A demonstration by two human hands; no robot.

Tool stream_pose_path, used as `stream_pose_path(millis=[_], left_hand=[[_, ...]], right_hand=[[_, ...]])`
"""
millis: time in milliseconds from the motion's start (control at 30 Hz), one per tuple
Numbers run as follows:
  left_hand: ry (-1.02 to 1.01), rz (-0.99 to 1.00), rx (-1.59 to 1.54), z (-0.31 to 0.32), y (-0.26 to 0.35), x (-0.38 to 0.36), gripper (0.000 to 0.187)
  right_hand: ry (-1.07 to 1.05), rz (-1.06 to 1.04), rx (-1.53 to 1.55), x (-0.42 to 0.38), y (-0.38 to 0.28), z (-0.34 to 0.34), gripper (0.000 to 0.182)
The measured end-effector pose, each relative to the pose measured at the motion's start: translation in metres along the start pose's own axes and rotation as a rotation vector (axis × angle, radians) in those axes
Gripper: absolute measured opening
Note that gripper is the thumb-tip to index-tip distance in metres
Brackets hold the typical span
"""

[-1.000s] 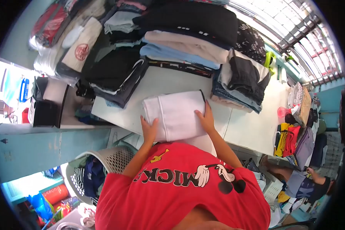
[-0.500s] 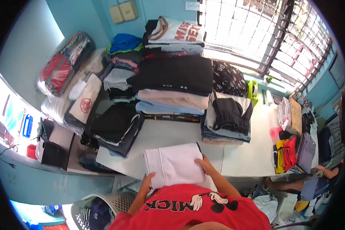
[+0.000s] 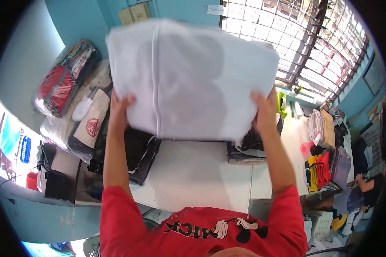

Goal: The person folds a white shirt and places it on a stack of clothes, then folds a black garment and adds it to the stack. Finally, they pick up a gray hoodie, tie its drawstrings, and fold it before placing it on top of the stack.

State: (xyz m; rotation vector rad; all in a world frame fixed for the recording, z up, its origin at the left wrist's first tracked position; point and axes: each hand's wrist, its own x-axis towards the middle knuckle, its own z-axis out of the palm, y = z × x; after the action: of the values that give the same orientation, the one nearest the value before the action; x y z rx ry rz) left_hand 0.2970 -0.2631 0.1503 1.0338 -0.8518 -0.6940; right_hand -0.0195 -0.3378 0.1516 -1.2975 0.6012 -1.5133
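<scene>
A folded white garment [image 3: 193, 81] is held up in the air in front of me, above the white table [image 3: 193, 175]. My left hand [image 3: 120, 107] grips its left edge and my right hand [image 3: 265, 110] grips its right edge, both arms stretched forward. The garment hides most of the tall clothes stacks behind it. A dark folded pile [image 3: 137, 147] lies on the table below my left hand, and a stack with jeans at the bottom [image 3: 244, 152] sits below my right hand.
Bagged clothes [image 3: 64, 81] and folded shirts [image 3: 88, 124] pile up at the left. Coloured garments [image 3: 321, 167] lie at the table's right end by a barred window [image 3: 313, 38]. Another person [image 3: 369, 188] sits low at the far right. A black box [image 3: 55, 184] stands on the left counter.
The white garment lay on the table's near edge under both my hands; now I have lifted it high toward the stacks, and it covers them.
</scene>
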Motion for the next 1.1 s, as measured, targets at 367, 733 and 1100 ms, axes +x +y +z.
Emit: stream_pose_path(millis=[367, 733, 1100], left_hand=[[-0.324, -0.289, 0.085, 0.025, -0.1, 0.121, 0.061], [-0.369, -0.41, 0.231, 0.037, -0.09, 0.123, 0.065], [-0.355, -0.537, 0.236, 0.031, -0.126, 0.128, 0.067]], right_hand=[[0.053, 0.3, -0.138, 0.088, 0.089, -0.018, 0.061], [0.048, 0.512, -0.21, 0.107, 0.092, -0.025, 0.066], [0.102, 0.491, -0.317, 0.111, 0.127, -0.046, 0.076]])
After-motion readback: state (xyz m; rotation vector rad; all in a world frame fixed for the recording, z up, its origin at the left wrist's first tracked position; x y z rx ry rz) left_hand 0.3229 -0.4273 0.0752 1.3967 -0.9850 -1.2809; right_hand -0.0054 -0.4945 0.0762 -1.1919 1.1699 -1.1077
